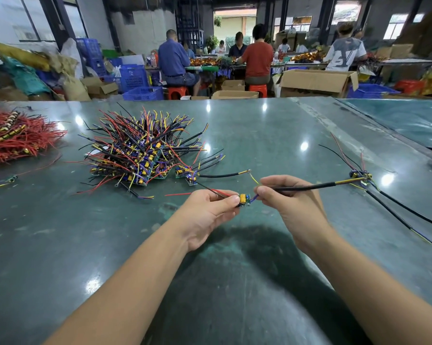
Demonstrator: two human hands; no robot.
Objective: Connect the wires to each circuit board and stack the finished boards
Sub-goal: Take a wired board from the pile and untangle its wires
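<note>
At frame centre, above the tabletop [234,282], the left hand [207,215] is pinching a small board [243,200] between thumb and fingers. The right hand [287,197] is gripping a black sleeved wire [309,187] just right of the board; its long axis is running rightward toward the mid-right edge. The right hand is nearer the joint. The board pile [137,155] is lying upper left, nearer the left hand.
</note>
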